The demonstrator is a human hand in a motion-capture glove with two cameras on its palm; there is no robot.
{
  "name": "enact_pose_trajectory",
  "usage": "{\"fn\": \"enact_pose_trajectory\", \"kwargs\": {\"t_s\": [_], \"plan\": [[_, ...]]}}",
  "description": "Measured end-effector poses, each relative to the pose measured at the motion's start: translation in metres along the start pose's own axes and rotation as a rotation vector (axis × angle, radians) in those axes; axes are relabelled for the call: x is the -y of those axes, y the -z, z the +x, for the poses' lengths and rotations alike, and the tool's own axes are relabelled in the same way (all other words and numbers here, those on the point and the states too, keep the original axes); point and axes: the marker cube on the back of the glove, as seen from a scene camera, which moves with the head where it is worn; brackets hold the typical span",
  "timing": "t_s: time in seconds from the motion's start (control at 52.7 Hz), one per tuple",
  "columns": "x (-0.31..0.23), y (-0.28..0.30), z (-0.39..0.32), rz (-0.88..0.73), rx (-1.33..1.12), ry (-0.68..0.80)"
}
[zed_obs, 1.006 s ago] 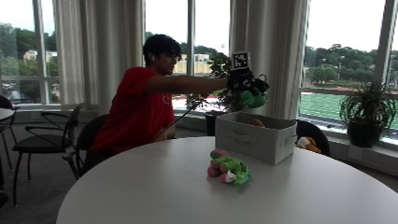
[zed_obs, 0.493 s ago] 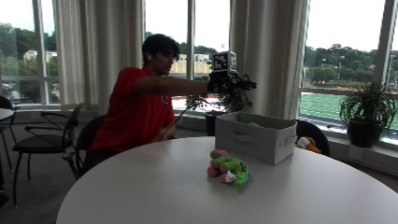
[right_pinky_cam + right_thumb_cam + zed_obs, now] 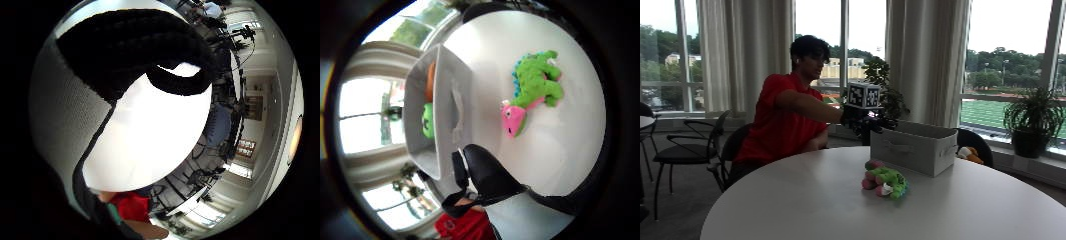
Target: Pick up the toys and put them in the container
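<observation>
A green and pink plush dinosaur (image 3: 885,181) lies on the round white table (image 3: 793,210), in front of the grey fabric container (image 3: 916,147). My gloved right hand (image 3: 863,121) hovers above the table's far edge, just left of the container, fingers relaxed and holding nothing. The thumb side palm view looks down on the container (image 3: 451,107), with a green toy (image 3: 428,121) and an orange toy (image 3: 430,82) inside it. The dinosaur (image 3: 536,89) lies on the table beside it. A gloved finger (image 3: 487,175) shows at that view's edge.
An orange and white plush (image 3: 967,154) sits on a dark chair behind the container. A potted plant (image 3: 1033,120) stands on the window sill at the right. Black chairs (image 3: 690,150) stand to the left of the table.
One second ago my hand held a green toy above the container. The toy now lies inside, and my empty hand has drawn back to the left and lower.
</observation>
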Motion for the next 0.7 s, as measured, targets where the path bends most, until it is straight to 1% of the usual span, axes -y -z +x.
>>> {"fn": "enact_pose_trajectory", "kwargs": {"t_s": [0.095, 0.342, 0.38, 0.475, 0.569, 0.702], "plan": [[0.016, -0.027, 0.001, 0.006, 0.006, 0.001], [0.054, -0.101, -0.01, -0.075, -0.033, -0.037], [0.06, -0.112, -0.007, -0.116, -0.044, -0.044], [0.066, -0.136, -0.006, -0.286, -0.034, -0.059], [0.067, -0.138, -0.009, -0.347, -0.057, -0.078], [0.063, -0.137, -0.019, -0.325, -0.051, -0.11]]}}
